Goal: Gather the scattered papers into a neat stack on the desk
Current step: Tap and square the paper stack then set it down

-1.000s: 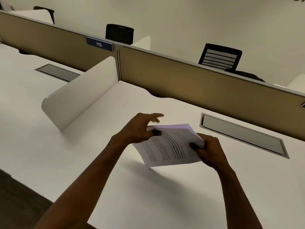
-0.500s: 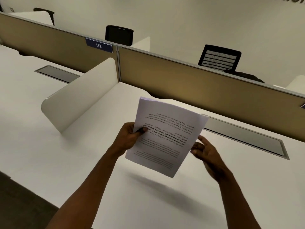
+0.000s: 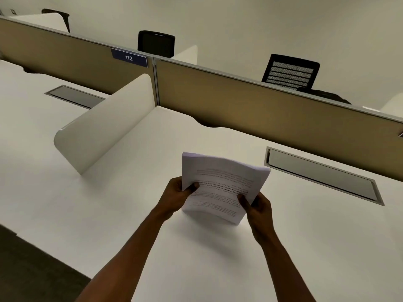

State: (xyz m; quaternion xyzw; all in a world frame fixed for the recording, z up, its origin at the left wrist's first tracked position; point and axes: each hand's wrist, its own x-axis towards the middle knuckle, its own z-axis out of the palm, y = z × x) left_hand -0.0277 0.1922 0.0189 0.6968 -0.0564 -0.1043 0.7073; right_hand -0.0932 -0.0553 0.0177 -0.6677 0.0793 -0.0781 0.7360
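A stack of white printed papers [image 3: 220,184] stands nearly upright in the middle of the white desk [image 3: 305,247], its lower edge at or just above the desk surface and its top edge wavy. The printed text faces me upside down. My left hand [image 3: 176,198] grips the stack's left edge with the thumb on the front sheet. My right hand [image 3: 256,207] grips the lower right corner, thumb on the front. No loose sheets are visible elsewhere on the desk.
A white curved side divider [image 3: 102,125] stands to the left. A tan partition [image 3: 272,112] with a "112" label [image 3: 129,58] runs along the back. A grey cable hatch [image 3: 322,175] lies in the desk to the right; black chairs [image 3: 290,71] stand behind the partition.
The stack went from tilted in both hands, to lifted by the left hand alone, to lowered upright toward the desk. My right hand has taken hold of its lower right corner again.
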